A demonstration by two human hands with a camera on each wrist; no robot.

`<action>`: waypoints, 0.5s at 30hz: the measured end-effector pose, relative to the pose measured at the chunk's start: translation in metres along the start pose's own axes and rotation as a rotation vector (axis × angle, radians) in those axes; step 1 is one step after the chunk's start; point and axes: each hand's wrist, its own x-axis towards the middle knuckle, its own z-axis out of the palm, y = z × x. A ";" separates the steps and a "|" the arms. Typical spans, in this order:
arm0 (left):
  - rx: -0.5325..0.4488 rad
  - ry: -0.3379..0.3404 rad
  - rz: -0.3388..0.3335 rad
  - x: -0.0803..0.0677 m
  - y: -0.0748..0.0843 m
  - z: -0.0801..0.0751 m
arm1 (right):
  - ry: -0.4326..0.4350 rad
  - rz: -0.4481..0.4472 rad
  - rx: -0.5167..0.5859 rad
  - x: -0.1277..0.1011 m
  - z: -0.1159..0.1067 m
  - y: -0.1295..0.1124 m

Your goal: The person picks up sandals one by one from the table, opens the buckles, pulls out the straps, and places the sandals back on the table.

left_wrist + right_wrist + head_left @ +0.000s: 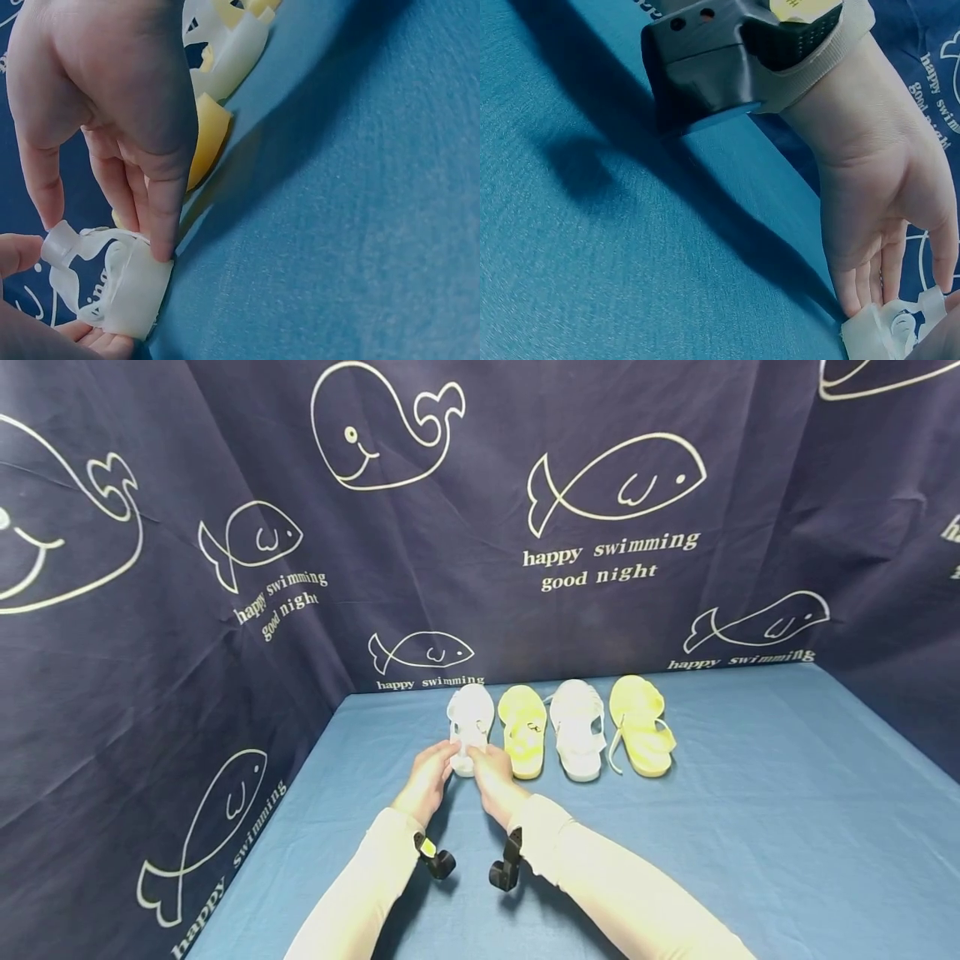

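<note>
Leftmost in a row, a white sandal (472, 712) lies on the blue cloth with both hands at its near end. My left hand (427, 779) holds its left side, fingers along the sole and thumb up at the strap. From the right side my right hand (498, 782) grips it the same way. In the left wrist view, the right hand (109, 90) reaches down, its fingertips at the sole's edge and its thumb at a raised white strap (60, 244). The right wrist view shows the left hand's fingers (861, 281) touching the white sandal (866, 337).
Right of it stand a yellow sandal (523, 727) with a dark mark, another white sandal (577, 727) and another yellow sandal (639, 718) with a loose strap. A dark printed curtain (600, 635) rises behind the blue cloth (750, 810). Each wrist wears a black camera (506, 864).
</note>
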 end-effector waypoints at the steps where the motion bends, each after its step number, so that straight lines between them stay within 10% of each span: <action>1: 0.006 0.001 0.004 0.000 0.000 0.000 | -0.002 -0.002 0.002 0.000 0.000 0.000; 15: 0.040 -0.015 0.025 -0.011 -0.004 -0.004 | -0.035 0.021 0.041 -0.005 -0.003 0.004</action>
